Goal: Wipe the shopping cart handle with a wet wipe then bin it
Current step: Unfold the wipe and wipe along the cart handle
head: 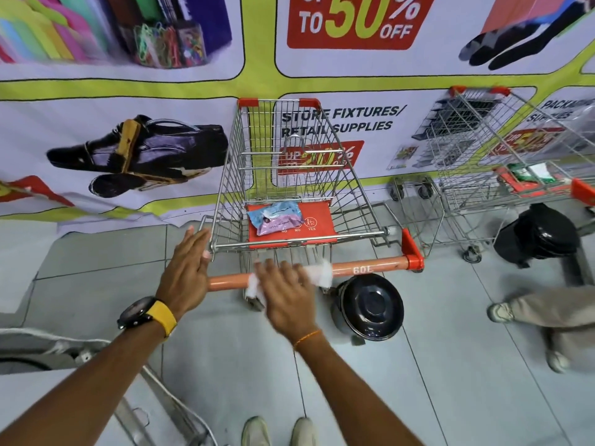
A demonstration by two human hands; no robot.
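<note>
Right hand (286,284) is pressing flat, fingers spread, on the wet wipe (323,273) draped over the orange cart handle (370,264), probably so it's hugging the bar. Left hand (188,268) is lying open on the handle's left end, likely steadying the cart. The bin (370,305) is sitting just below.
</note>
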